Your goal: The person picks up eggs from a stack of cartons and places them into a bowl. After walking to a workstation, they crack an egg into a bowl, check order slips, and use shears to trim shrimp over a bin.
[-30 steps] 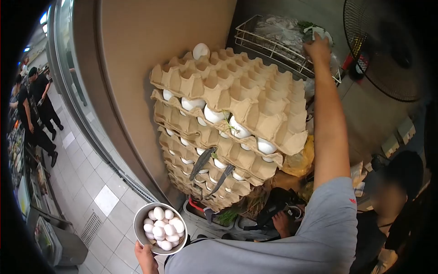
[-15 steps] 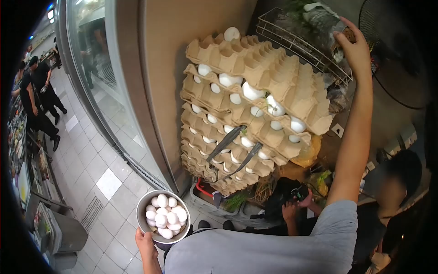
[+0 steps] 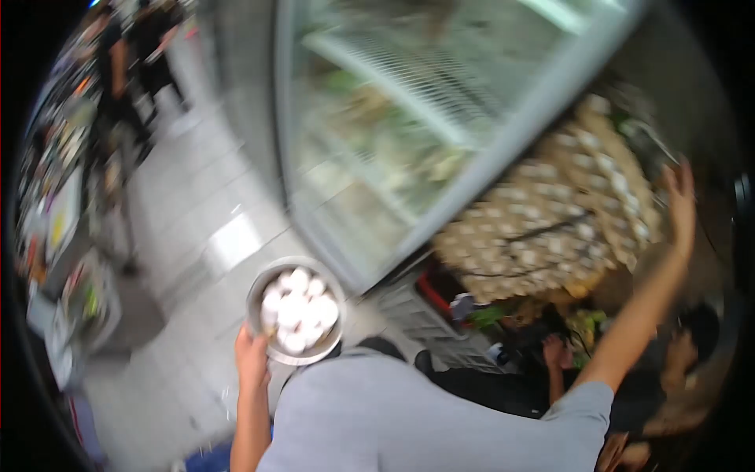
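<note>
My left hand [image 3: 252, 354] grips the rim of a round metal bowl [image 3: 257, 303] at the lower left. White eggs [image 3: 295, 311] are heaped inside the bowl. My right arm reaches out to the upper right. The right hand [image 3: 678, 200] is blurred, its fingers stretched upward with no held object showing. Close to its fingertips is a clear plastic bag [image 3: 653, 141]. Left of that hand stands a tall stack of cardboard egg trays [image 3: 527, 228], with white eggs between the layers and dark straps across it.
A glass-door fridge [image 3: 377, 157] stands between me and the egg trays. A grey crate [image 3: 425, 315] sits below the stack. At the right edge a person [image 3: 696, 334] is close by. Two people [image 3: 118, 71] stand along the counter at far left, above a bin [image 3: 118, 307].
My view has swung left, so the fridge now fills the middle and the egg stack sits farther right. My right fingers, earlier at the plastic bag, are now stretched out. The bowl stays in my left hand.
</note>
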Demonstrator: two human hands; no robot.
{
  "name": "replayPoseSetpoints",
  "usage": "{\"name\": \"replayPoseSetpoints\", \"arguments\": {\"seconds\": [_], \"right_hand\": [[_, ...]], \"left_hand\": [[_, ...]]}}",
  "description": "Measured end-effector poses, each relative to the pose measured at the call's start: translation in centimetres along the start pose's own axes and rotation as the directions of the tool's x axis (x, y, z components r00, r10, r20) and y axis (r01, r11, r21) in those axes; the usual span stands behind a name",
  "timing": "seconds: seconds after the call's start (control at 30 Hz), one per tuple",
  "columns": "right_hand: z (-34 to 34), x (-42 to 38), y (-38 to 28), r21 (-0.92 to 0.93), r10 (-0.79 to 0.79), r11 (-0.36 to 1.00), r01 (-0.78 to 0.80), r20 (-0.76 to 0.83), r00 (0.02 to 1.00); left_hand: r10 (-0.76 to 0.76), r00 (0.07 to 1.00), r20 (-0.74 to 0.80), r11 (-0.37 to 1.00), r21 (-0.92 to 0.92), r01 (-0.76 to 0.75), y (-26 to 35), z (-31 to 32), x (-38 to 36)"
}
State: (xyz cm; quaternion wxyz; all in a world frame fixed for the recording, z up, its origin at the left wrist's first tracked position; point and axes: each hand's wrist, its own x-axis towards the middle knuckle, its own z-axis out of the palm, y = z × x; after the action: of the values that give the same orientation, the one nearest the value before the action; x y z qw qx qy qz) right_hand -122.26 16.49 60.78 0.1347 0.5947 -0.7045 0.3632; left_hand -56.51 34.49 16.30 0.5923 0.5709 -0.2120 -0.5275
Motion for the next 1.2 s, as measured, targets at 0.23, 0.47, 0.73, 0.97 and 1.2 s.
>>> {"name": "replayPoseSetpoints", "arguments": {"seconds": [0.23, 0.47, 0.73, 0.97, 1.2], "right_hand": [[7.4, -6.1, -3.6, 0.023, -0.26, 0.952, 0.304, -0.456, 0.851], [35.4, -20.3, -36.2, 0.799, -0.586, 0.579, -0.161, 0.546, 0.599], [70.4, -32.3, -58.4, 0.625, -0.703, 0.7, -0.346, 0.687, -0.183], [80.5, -36.5, -76.2, 0.681, -0.784, 0.62, -0.389, 0.519, -0.341], [87.3, -30.7, -91.7, 0.993, -0.986, 0.111, 0.028, 0.114, -0.123]], "left_hand": [[-0.037, 0.979, -0.202, 0.997, -0.07, 0.023, 2.9, -9.0, 4.5], [-0.075, 0.918, -0.39, 0.987, -0.157, 0.014, 8.2, -16.2, 13.9], [-0.062, 0.749, -0.66, 0.985, -0.16, -0.059, 11.7, -23.8, 25.3], [-0.076, 0.661, -0.746, 0.969, -0.212, -0.129, 16.7, -29.0, 34.4], [-0.049, 0.762, -0.646, 0.986, -0.152, -0.066, 20.0, -37.0, 53.9]]}}
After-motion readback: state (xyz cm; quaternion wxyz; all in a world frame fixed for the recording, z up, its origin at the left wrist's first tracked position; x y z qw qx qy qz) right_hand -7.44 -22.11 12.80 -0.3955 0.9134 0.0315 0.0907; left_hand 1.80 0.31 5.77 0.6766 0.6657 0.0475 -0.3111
